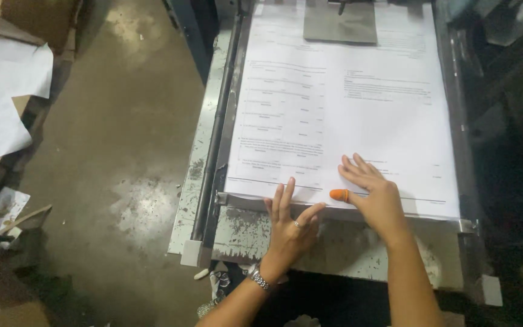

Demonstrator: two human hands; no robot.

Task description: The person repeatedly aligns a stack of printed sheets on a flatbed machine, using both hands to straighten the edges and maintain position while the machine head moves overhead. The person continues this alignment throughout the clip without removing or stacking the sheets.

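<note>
Printed paper stack [340, 103] flat on worn metal desk [334, 248], near edge toward hands. Left hand [289, 227] open, fingertips on stack's near edge. Right hand [373, 194] open, palm down on stack; orange thumb cot [338, 194] at that edge.

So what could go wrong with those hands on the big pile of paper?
The left hand and right hand press the near edge of the paper stack, so sheets might slide out of line or crease. Paper edges could cut a finger; only the right thumb wears an orange cap.
</note>
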